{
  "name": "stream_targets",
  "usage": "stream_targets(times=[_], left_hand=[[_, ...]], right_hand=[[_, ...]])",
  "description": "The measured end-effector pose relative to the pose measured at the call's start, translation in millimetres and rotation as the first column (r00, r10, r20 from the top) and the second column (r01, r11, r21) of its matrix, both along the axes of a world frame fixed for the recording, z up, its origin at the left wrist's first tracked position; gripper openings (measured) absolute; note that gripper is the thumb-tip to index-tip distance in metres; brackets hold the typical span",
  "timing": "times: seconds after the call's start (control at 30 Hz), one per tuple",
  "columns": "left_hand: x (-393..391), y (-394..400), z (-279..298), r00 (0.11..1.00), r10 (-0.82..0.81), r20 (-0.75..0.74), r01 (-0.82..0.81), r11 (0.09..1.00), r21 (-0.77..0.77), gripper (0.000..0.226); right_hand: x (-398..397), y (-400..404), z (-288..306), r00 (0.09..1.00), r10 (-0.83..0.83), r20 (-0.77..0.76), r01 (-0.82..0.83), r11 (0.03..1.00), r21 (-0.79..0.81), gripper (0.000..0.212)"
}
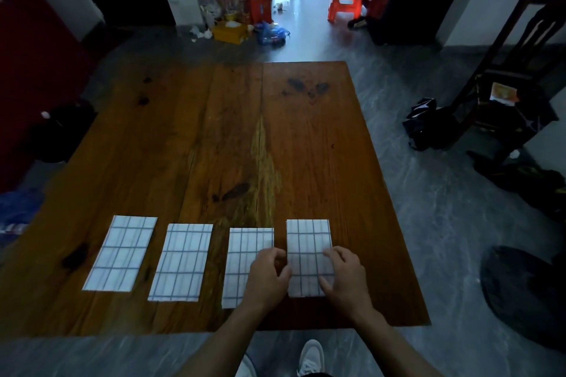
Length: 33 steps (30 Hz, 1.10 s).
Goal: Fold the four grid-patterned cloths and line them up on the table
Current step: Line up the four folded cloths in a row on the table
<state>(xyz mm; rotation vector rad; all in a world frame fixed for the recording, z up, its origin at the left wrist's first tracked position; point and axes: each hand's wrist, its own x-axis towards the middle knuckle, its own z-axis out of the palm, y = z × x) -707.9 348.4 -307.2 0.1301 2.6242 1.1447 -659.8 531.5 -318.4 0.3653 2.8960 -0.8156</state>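
Observation:
Four folded white cloths with dark grid lines lie in a row near the front edge of the wooden table (pixel 232 131). From the left they are the first cloth (pixel 121 254), the second cloth (pixel 180 263), the third cloth (pixel 242 254) and the fourth cloth (pixel 307 241). My left hand (pixel 269 277) lies over the third cloth's right part, and its curled fingers pinch the fourth cloth's left edge. With curled fingers, my right hand (pixel 344 275) holds the fourth cloth's right edge. The hands hide part of the third and fourth cloths.
A dark wooden chair (pixel 508 91) and black bags (pixel 419 125) stand on the floor to the right of the table. Red stools (pixel 346 2) and boxes with clutter (pixel 232 27) lie beyond the far edge. A dark round object (pixel 526 291) sits at the right.

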Motion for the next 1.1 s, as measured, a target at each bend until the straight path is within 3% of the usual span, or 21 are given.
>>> stream_targets(times=[0.13, 0.23, 0.37, 0.57, 0.77, 1.1], left_hand=[[7, -29, -4, 0.989, -0.07, -0.134, 0.058, 0.994, -0.091, 0.028], [19, -54, -9, 0.951, -0.22, -0.216, 0.148, 0.94, -0.306, 0.044], [37, -78, -10, 0.924, -0.339, -0.176, 0.209, 0.834, -0.511, 0.066], [58, -88, -13, 0.889, -0.441, -0.12, 0.314, 0.78, -0.542, 0.068], [60, -84, -18, 0.918, -0.366, -0.151, 0.25, 0.832, -0.496, 0.052], [48, -82, -19, 0.891, -0.419, -0.175, 0.297, 0.829, -0.473, 0.043]], right_hand=[[9, -7, 0, 0.988, 0.14, -0.058, -0.13, 0.98, 0.149, 0.06], [17, -15, -3, 0.978, 0.203, -0.035, -0.195, 0.967, 0.166, 0.06], [24, -28, -6, 0.972, 0.226, 0.059, -0.232, 0.962, 0.143, 0.071], [28, -38, -6, 0.961, 0.265, 0.075, -0.274, 0.947, 0.169, 0.066], [29, -42, -6, 0.955, 0.262, 0.139, -0.282, 0.948, 0.15, 0.068], [25, -41, -4, 0.963, 0.219, 0.159, -0.238, 0.965, 0.114, 0.066]])
